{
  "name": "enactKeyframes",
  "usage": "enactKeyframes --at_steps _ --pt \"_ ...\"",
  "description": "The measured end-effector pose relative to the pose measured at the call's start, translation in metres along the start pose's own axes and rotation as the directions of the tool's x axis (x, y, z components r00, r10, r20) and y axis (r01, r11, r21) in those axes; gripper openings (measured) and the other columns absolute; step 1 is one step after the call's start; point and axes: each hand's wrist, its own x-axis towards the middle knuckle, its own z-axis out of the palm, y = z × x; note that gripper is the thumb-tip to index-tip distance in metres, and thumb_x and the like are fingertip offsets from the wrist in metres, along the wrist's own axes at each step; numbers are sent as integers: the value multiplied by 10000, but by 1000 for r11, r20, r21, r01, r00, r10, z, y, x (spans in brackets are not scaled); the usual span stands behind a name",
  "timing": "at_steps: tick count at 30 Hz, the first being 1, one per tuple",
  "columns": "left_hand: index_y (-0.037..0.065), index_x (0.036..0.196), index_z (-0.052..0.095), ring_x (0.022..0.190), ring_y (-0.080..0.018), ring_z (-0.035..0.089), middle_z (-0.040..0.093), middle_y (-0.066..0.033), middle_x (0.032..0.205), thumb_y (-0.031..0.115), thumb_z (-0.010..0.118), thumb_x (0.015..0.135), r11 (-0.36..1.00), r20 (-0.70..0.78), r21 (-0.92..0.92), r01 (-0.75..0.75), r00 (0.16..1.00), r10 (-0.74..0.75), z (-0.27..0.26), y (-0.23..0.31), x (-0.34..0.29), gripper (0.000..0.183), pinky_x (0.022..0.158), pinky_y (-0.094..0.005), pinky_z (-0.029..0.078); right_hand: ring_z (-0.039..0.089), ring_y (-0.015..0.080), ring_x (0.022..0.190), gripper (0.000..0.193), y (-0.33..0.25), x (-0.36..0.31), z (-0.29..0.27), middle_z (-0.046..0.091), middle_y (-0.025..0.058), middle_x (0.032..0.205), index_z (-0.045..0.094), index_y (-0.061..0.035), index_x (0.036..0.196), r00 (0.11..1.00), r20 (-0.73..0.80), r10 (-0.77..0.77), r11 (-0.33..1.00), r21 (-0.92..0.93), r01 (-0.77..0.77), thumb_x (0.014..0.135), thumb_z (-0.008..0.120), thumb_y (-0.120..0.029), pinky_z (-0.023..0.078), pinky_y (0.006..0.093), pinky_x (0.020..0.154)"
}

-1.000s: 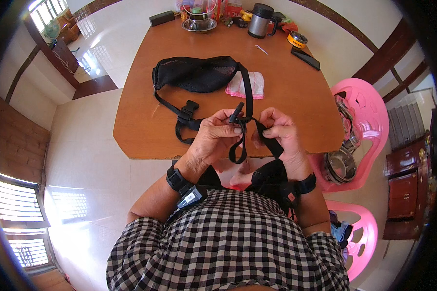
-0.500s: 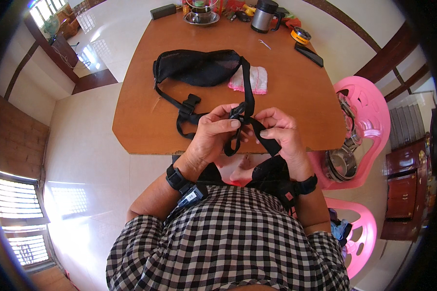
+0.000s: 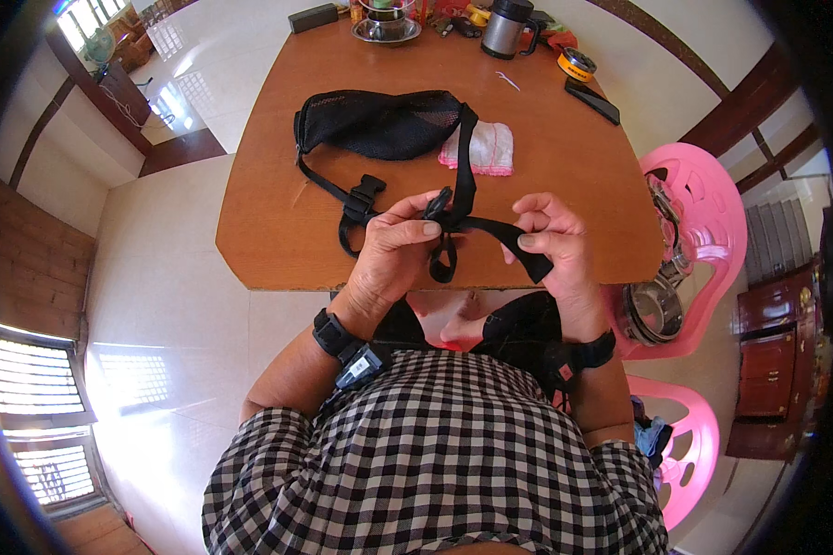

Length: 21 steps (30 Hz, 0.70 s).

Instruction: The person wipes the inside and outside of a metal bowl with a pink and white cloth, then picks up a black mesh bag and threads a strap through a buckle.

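A black waist bag lies on the wooden table, its strap running toward me on both sides. Between thumb and fingers, my left hand pinches a black plastic buckle where the strap threads through. My right hand grips the loose end of the strap, which stretches between the two hands. A small loop of webbing hangs below the buckle. The other buckle half rests on the table left of my left hand. Partly under the strap is a folded white cloth with pink edging.
On the brown table, a steel mug, a round yellow-and-black tin and a dark flat object stand toward the far right. A metal dish is at the back. Pink chairs stand at right, one holding metal pots.
My right hand has moved right with the strap end, so the strap is drawn out straighter from the buckle. My left hand has shifted slightly left with the buckle.
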Motion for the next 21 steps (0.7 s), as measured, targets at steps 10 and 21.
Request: enactKeyframes --at_steps 10,21 --pt "-5 1226 594 1053 -210 615 641 -108 1181 -12 721 738 988 -69 154 -11 997 22 -7 2 -3 505 934 -346 491 613 147 717 274 -7 2 -17 632 57 791 616 10 1046 986 -154 -60 948 -319 8 773 602 24 479 243 682" --pt "56 1197 646 933 -114 583 577 20 1011 -57 795 676 706 132 649 -284 956 263 31 10 -1 553 805 -208 461 567 66 745 212 -28 8 28 626 15 829 628 -38 1052 953 -119 -278 820 -545 172 849 673 -77 448 217 657"
